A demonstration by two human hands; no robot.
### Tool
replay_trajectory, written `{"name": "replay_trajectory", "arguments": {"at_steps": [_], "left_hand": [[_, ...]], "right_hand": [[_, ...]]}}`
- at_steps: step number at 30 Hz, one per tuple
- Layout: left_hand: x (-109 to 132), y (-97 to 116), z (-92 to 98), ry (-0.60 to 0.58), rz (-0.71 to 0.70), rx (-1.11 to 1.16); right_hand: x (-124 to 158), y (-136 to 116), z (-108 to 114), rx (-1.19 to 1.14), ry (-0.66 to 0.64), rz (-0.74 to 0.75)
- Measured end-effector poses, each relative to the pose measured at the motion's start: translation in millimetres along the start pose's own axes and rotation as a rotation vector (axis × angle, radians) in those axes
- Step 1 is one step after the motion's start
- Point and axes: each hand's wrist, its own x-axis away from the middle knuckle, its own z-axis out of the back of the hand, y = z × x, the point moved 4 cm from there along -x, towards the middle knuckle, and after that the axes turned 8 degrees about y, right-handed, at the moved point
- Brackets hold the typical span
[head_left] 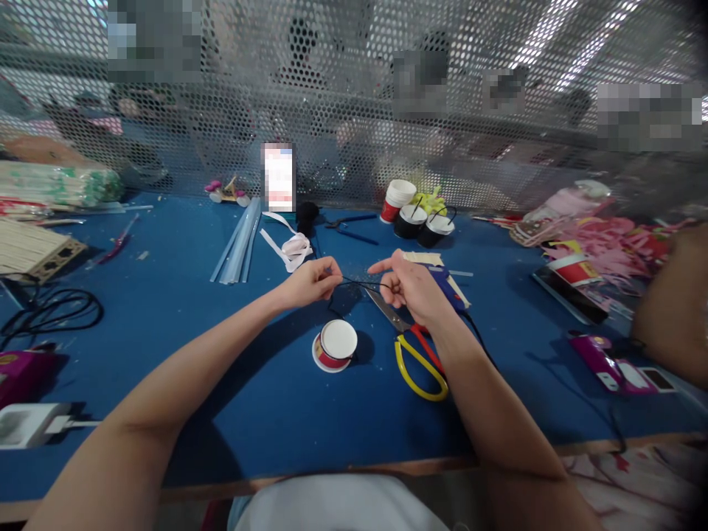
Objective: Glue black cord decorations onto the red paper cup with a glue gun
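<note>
A thin black cord is stretched between my two hands above the blue table. My left hand pinches one part of it between thumb and fingertips. On the other side, my right hand holds the cord in its curled fingers, with the index finger pointing out to the left. Below them a small red and white paper cup stands upside down. Scissors with one yellow and one red handle loop lie under my right hand and wrist, partly hidden. Close behind that hand is a blue object with cream strips, its kind unclear.
Glue sticks, white ribbon, pliers and a lit phone lie or stand farther back. Several cups stand before the perforated metal screen. At right are pink strips and another person's arm.
</note>
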Motion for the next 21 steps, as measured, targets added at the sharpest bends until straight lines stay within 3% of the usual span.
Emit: {"name": "replay_trajectory", "arguments": {"at_steps": [4,6,9,12,14,17,21], "left_hand": [[1,1,-1.9,-0.009,0.002,-0.025],[2,-1,-3.9,-0.035,0.001,-0.030],[2,-5,-5.6,-0.059,0.015,-0.014],[1,-6,-4.6,-0.056,0.025,-0.002],[1,-5,-2.9,-0.049,0.030,0.007],[0,-1,-0.3,-0.037,0.038,0.023],[1,1,2.1,-0.023,0.030,0.032]], "right_hand": [[2,0,-3,0.597,0.136,0.210],[4,-2,-10,0.674,0.144,0.322],[5,-6,-17,0.327,0.048,0.406],[2,-7,-13,-0.161,-0.039,0.243],[-1,-5,-8,-0.363,-0.051,0.088],[-2,-3,-1,-0.416,-0.029,-0.047],[-2,-1,1,-0.234,0.008,-0.058]]}}
